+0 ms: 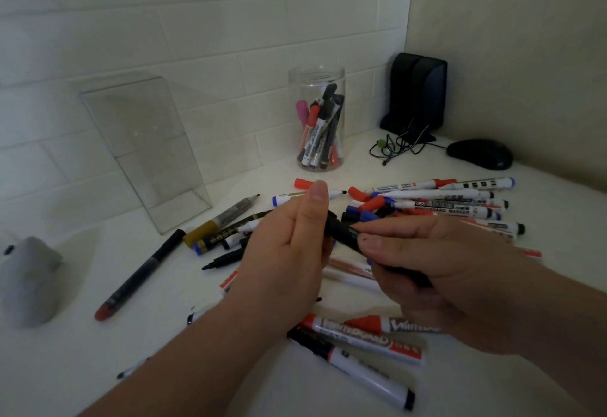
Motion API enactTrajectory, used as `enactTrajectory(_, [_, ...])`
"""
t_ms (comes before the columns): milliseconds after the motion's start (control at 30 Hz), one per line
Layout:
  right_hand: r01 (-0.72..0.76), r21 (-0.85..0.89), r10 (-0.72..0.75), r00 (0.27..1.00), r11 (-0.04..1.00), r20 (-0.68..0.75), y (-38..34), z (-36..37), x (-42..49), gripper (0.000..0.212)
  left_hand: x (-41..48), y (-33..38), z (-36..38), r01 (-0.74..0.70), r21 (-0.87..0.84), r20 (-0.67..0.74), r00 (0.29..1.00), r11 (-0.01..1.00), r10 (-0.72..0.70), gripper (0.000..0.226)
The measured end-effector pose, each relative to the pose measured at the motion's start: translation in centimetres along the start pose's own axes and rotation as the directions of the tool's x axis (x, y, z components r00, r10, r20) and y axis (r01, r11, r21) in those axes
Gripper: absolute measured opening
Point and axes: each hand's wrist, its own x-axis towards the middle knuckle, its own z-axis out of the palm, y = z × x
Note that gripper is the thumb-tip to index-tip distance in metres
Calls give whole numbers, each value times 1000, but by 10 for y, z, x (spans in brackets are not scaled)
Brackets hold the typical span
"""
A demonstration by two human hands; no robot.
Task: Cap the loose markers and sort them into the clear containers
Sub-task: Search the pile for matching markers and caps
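A black marker [343, 231] lies between both hands over the middle of the white table. My right hand [437, 272] grips its barrel, thumb on top. My left hand [289, 246] holds its left end, fingers curled round it; that end and any cap are hidden. Below and behind the hands spreads a pile of loose markers [443, 206] with red, blue and black caps [368, 205]. A round clear jar [317, 88] at the back holds several markers. A clear rectangular box [144, 141] stands tilted at the back left.
A grey object [28, 280] lies at the left edge. A black speaker [417, 91], tangled cables [399, 144] and a black mouse [479, 153] fill the back right corner. Long dark markers [141, 274] lie on the left. The tiled wall runs behind.
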Motion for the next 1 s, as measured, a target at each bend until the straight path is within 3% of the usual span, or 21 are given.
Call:
enactTrajectory(33, [21, -27, -21, 1000, 999, -16, 0, 0, 1, 25, 0, -1, 0, -2, -8, 5, 1000, 1000, 2, 52])
enactTrajectory(100, [161, -315, -197, 976, 935, -86, 6, -1, 4, 23, 0, -2, 1, 15, -32, -5, 1000, 999, -15, 46])
enactTrajectory(167, [328, -659, -498, 863, 677, -83, 13, -5, 6, 20, 1, -2, 3, 32, -90, -25, 999, 995, -34, 42])
enactTrajectory(200, [367, -748, -597, 801, 553, -48, 14, -6, 7, 20, 1, -3, 4, 31, -133, -31, 999, 991, -35, 41])
enactTrajectory(300, [361, -855, -700, 714, 371, -3, 18, -4, 7, 29, 0, -2, 4, 14, -261, -5, 1000, 965, -16, 39])
enactTrajectory(367, [382, -817, -691, 722, 431, -26, 18, 1, 2, 24, -1, -1, 3, 1, -315, 23, 1000, 949, 6, 38])
enactTrajectory(433, [383, -676, -604, 789, 630, -116, 14, 5, -1, 18, -1, 0, 1, -5, -309, 40, 999, 951, 18, 39])
enactTrajectory(500, [285, -419, -380, 911, 862, -162, 9, 5, 0, 18, -1, 1, -2, -9, -277, 49, 999, 961, 23, 39])
enactTrajectory(567, [151, -168, -174, 976, 974, -133, 4, 3, 2, 23, -1, 2, -3, -3, -259, 61, 998, 966, 19, 42])
enactTrajectory(633, [118, -144, -134, 985, 983, -110, 4, 0, 5, 22, -1, 2, -3, 11, -296, 74, 997, 955, 12, 41])
enactTrajectory(767, [279, -153, -297, 948, 948, -116, 3, -5, 8, 10, 2, 2, -2, 53, -462, 80, 997, 885, -18, 28])
enactTrajectory(867, [399, -134, -418, 891, 907, -175, 4, -15, 10, 23, 4, 0, -2, 73, -535, 61, 997, 841, -48, 30])
enactTrajectory(1000, [430, -82, -437, 871, 899, -224, 7, -27, 14, 20, 5, -1, 0, 80, -583, 78, 996, 809, -42, 27])
